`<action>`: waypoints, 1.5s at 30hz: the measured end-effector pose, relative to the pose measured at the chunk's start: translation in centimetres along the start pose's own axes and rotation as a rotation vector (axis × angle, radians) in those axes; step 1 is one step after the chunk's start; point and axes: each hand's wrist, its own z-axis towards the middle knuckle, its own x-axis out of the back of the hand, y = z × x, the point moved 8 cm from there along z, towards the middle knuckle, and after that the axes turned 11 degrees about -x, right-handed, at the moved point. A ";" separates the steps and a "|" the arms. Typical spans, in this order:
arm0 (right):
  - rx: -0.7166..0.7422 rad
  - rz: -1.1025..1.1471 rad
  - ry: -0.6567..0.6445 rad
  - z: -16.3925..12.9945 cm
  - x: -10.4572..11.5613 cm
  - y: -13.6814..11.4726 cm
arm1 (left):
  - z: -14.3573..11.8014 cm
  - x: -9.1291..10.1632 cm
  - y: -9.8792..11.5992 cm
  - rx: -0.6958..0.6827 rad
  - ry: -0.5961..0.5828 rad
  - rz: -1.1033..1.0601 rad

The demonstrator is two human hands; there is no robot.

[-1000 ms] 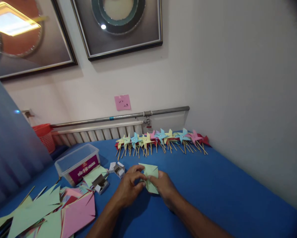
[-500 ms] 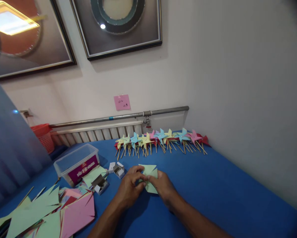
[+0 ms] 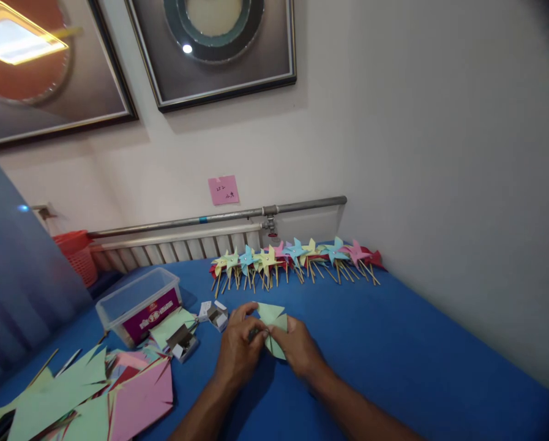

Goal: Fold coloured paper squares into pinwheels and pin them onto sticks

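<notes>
Both hands are over the near-middle of the table, forearms coming in from the near edge and converging. Left hand [image 3: 240, 343]: fingers curled, thumb and fingertips nearly closed at the middle of the light green paper [image 3: 274, 313]; can't tell if something small sits in that pinch. Right hand [image 3: 299, 349]: closed on the paper's right side, thumb on the facing side, the other fingers mostly hidden behind. Paper is between the two hands, held up at a tilt, slits and folded-in flaps visible. Room: blue tabletop [image 3: 384, 355] is open right of the right hand out to the slanting right edge, with the plain wall [image 3: 462, 153] beyond; there's also an open strip between the paper and the far row. That row of pinwheels [image 3: 267, 260] lies along the far edge, heads far, sticks pointing near. Left side is tight: white box [image 3: 216, 317] just beyond and left of the left hand, open carton [image 3: 185, 344] farther left, then the clear plastic bin [image 3: 151, 316] behind it. Near left, a loose pile of slit sheets [image 3: 141, 398], pink and green on top, sits left of the left forearm. Past the far edge: radiator [image 3: 186, 247] and pipe [image 3: 302, 205].
</notes>
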 end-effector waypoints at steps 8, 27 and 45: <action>0.004 0.095 -0.071 -0.6 -0.8 -0.7 | -0.1 0.7 -0.9 0.058 0.137 -0.027; 0.039 0.018 -0.159 -1.5 -1.2 -1.7 | -1.0 -1.6 -4.3 0.521 0.047 -0.554; -0.016 0.200 -0.285 -1.9 -1.6 -2.2 | -1.5 -1.6 -6.2 0.640 0.104 -0.730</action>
